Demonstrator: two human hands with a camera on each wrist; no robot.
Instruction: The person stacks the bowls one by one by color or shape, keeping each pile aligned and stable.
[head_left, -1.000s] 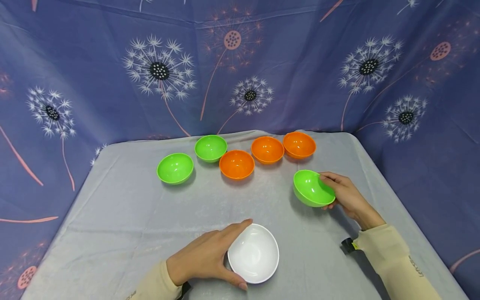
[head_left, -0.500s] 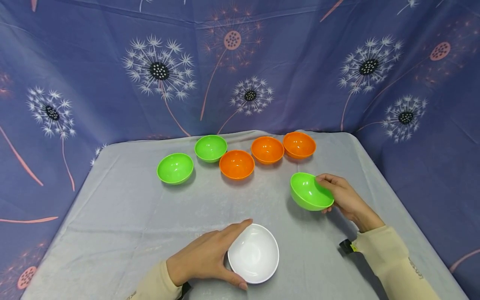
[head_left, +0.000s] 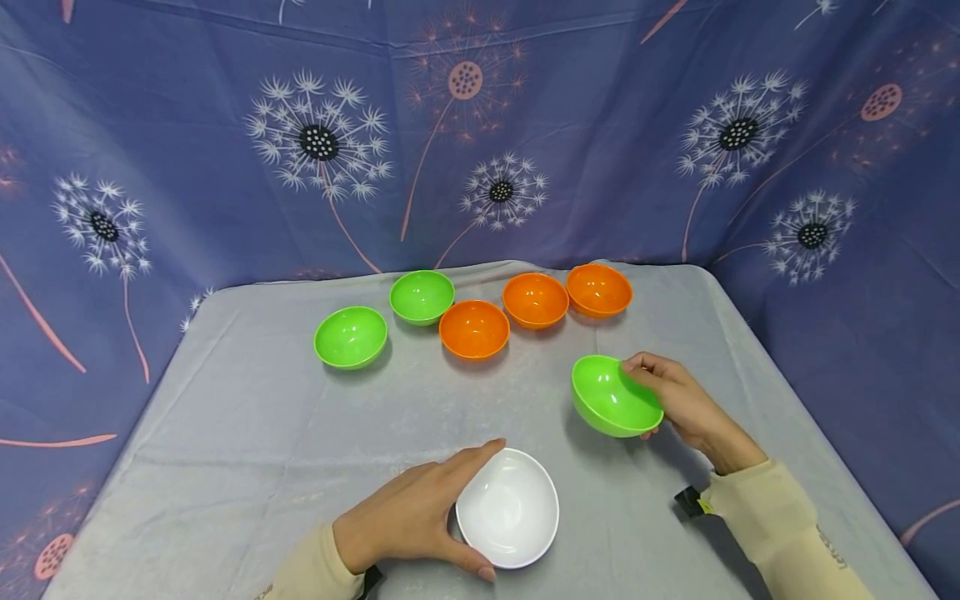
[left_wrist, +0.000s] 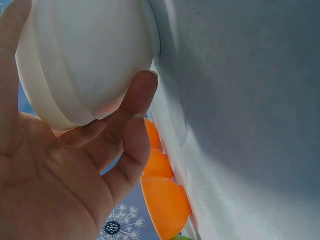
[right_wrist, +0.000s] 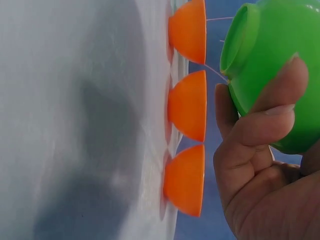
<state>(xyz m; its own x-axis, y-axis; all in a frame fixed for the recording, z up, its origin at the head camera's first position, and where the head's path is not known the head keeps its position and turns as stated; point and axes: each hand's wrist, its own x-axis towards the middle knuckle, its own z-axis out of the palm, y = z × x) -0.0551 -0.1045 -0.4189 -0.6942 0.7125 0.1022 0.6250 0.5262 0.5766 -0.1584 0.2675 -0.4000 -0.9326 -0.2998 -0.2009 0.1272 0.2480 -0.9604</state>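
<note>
In the head view, my right hand (head_left: 692, 408) grips a green bowl (head_left: 611, 398) by its right edge, thumb inside and fingers underneath. The bowl is raised above the table and tilts toward the left. In the right wrist view, several fingers curl against the underside of this green bowl (right_wrist: 272, 55), near its foot ring. My left hand (head_left: 412, 512) holds a white bowl (head_left: 513, 508) standing at the front of the table, thumb and fingers spread around its left side. The left wrist view shows fingertips (left_wrist: 140, 92) against the outer wall of the white bowl (left_wrist: 95, 55).
Along the back of the grey-covered table (head_left: 247, 433) stand two green bowls, one at the left (head_left: 350, 337) and one farther back (head_left: 422, 297). Three orange bowls run to their right: a front one (head_left: 474, 330), a middle one (head_left: 535, 300) and a right one (head_left: 598, 290). A patterned curtain (head_left: 570, 125) hangs behind.
My right hand has brought the green bowl a little toward the left and nearer the front, closer to the white bowl. The left hand and the white bowl stay in place.
</note>
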